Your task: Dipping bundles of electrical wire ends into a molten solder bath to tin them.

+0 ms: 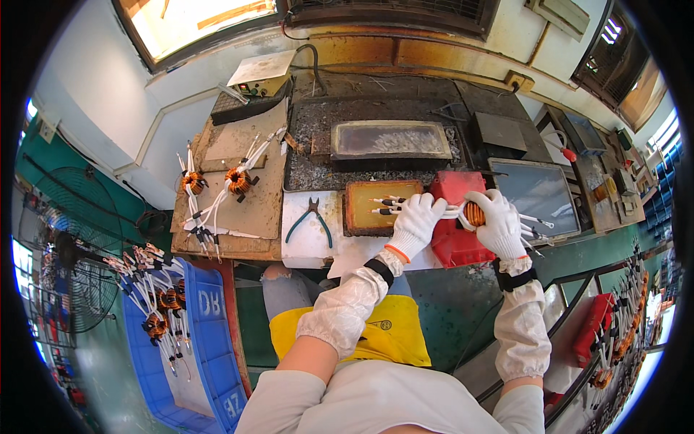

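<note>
Both my hands wear white knit gloves. In my left hand [419, 218] the fingers are wrapped round the white leads of a copper-wound toroid coil [474, 214]. My right hand [499, 223] grips the ring of that same coil. The leads' dark-sleeved ends point left, over a shallow tray of amber material [383, 194]. Other leads stick out to the right of my right hand. Under the coil lies a red plastic container [457, 247]. Left of the tray, cutting pliers [311, 220] with teal handles rest on white paper.
Beyond the tray stands a rectangular pot [390, 145] with a silvery surface. Two coils, one here [237, 181], lie on cardboard at left, near a control box [264, 76]. A blue crate [217, 304] with coils stands lower left; a rack [600, 333] with more is at right.
</note>
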`<state>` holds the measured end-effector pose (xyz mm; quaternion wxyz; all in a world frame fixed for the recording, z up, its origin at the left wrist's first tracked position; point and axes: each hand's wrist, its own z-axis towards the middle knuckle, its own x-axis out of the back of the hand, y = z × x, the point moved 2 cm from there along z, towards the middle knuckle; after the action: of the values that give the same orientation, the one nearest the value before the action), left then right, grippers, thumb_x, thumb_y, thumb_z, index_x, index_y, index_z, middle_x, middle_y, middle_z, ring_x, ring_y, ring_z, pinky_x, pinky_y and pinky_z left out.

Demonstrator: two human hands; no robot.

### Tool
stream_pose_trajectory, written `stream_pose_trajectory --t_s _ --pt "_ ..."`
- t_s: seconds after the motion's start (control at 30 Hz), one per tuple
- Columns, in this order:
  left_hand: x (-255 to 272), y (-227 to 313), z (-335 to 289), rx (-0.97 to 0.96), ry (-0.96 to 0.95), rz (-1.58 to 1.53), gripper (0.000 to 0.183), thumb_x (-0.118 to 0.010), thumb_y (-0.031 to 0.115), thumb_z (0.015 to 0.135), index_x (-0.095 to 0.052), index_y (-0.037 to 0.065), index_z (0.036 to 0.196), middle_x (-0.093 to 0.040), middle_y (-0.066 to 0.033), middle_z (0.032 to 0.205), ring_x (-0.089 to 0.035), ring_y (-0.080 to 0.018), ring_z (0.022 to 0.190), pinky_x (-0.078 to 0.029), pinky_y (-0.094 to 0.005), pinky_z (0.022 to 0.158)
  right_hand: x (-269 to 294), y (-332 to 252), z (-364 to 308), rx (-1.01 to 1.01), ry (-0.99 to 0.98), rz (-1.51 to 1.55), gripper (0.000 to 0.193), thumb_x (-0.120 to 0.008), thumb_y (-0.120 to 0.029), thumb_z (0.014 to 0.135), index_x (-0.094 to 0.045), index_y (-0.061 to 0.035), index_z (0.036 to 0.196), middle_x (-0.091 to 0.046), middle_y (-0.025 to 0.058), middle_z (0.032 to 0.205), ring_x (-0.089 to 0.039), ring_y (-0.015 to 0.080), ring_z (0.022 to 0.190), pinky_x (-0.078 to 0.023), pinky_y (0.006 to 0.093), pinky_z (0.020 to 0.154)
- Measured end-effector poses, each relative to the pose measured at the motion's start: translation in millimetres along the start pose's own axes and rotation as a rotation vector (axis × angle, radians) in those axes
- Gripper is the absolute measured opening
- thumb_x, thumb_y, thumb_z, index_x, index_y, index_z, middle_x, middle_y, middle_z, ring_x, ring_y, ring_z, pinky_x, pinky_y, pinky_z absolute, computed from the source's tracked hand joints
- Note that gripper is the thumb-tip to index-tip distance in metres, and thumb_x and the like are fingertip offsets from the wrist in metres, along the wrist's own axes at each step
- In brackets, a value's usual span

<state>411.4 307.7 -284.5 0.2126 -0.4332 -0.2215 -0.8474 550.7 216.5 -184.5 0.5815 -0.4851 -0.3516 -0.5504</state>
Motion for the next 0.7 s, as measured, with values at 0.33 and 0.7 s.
stream_pose_trajectory --t_s 0.33,0.7 --pt "14 3 19 -0.102 0.058 0.037 0.007 -0.055 0.020 0.082 -0.056 0.016 0.088 -0.051 -0.0052 0.083 -0.054 -0.0231 0.082 -0.045 -0.0358 0.070 -4 15 -12 -0.076 0.014 0.164 0.048 -0.067 -0.003 0.069 -0.060 -0.0185 0.114 -0.058 0.0150 0.106 -0.058 0.0376 0.098 -0.048 0.0440 0.083" --pt "0 1 63 -0.257 0.024 0.257 0.008 -0.055 0.019 0.080 -0.056 0.013 0.084 -0.054 -0.0054 0.085 -0.055 -0.0231 0.086 -0.045 -0.0346 0.077 -14 13 -8 -0.185 0.081 0.139 0.055 -0.066 -0.005 0.069 -0.054 -0.0174 0.121 -0.056 0.0182 0.103 -0.058 0.0403 0.096 -0.049 0.0463 0.081"
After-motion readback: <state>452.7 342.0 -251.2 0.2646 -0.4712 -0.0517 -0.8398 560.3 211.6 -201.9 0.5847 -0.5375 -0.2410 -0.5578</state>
